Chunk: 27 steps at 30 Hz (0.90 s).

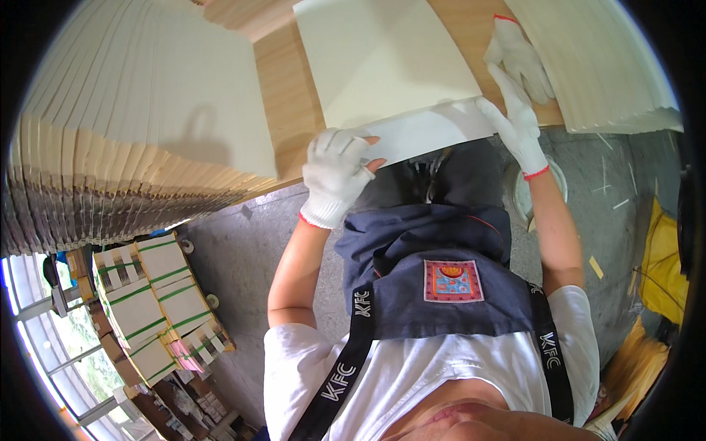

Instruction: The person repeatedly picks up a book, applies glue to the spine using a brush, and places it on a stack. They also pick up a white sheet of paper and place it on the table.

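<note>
A large off-white sheet [390, 59] lies on the wooden table in front of me. Along its near edge runs a brighter white strip of paper [434, 132], jutting slightly past the table's front; whether it is a folded flap or a separate piece I cannot tell. My left hand [334, 173], in a white glove with two bare fingertips showing, is closed on the strip's left end. At the right end my right hand [518, 128], also gloved, rests with fingers stretched out, its thumb side touching the paper. An empty white glove [526, 62] with a red cuff lies just beyond it.
Tall stacks of sheets flank the work area, one on the left [147, 88] and one on the right [596, 66]. Below the table, a round pale bucket-like object [526, 195] stands near my legs. Strapped bundles [151, 294] sit at lower left, a yellow bag [662, 257] at far right.
</note>
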Each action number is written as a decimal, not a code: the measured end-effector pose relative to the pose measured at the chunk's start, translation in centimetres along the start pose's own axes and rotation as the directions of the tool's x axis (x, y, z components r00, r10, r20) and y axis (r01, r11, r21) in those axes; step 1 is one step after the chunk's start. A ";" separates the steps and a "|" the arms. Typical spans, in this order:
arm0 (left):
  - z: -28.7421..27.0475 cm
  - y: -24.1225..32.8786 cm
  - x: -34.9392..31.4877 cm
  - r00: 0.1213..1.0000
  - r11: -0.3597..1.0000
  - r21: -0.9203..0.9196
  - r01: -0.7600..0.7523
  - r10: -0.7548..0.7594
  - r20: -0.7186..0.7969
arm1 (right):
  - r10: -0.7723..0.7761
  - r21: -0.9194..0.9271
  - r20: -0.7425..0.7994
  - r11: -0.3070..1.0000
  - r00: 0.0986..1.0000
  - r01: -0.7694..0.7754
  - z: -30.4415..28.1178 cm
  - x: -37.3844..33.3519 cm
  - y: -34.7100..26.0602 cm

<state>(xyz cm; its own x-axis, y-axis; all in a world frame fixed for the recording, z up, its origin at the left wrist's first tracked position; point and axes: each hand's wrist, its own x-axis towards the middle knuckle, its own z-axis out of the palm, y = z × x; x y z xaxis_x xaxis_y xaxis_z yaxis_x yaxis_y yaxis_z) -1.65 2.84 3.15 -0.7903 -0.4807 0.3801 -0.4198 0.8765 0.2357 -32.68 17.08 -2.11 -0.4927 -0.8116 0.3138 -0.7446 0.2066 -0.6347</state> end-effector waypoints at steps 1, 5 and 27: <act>0.3 0.8 0.5 0.998 0.998 0.021 -0.055 0.055 0.019 | 0.007 0.044 -0.009 0.999 1.000 -0.007 -0.2 0.0 -0.1; 1.5 1.1 1.8 0.992 0.993 0.081 -0.088 0.080 0.101 | 0.001 0.060 -0.006 0.998 1.000 0.000 -0.4 -0.2 -0.1; -0.7 0.1 6.8 0.912 0.996 0.023 0.082 -0.084 0.401 | -0.098 0.074 0.159 0.993 0.982 0.087 -4.2 1.9 -2.8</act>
<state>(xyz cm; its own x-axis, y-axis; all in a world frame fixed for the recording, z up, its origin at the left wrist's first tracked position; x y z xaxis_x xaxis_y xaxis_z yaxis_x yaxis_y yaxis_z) -6.77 -0.34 6.34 -0.8645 -0.5017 -0.0320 -0.4933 0.8345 0.2454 -33.42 17.21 3.25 -0.3390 -0.9047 0.2580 -0.7492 0.0938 -0.6556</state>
